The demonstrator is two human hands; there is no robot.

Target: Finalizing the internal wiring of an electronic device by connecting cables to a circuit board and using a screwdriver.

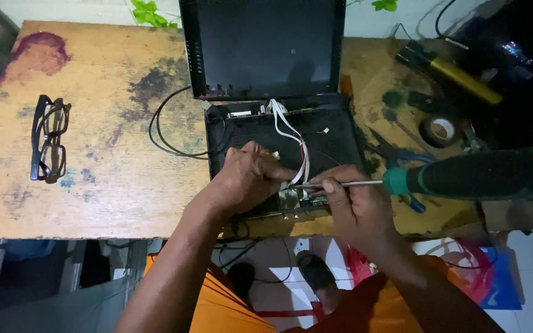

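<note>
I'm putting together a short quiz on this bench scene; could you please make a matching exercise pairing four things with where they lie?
Things:
1. spectacles
2. roll of tape
3. screwdriver
4. black cable loop

Places:
A. far right of the table, beside the yellow-handled tool
B. just left of the open device
C. left part of the table, away from both hands
D. shaft across the right hand, tip inside the device near the left hand

Pairs: 1-C, 2-A, 3-D, 4-B
</note>
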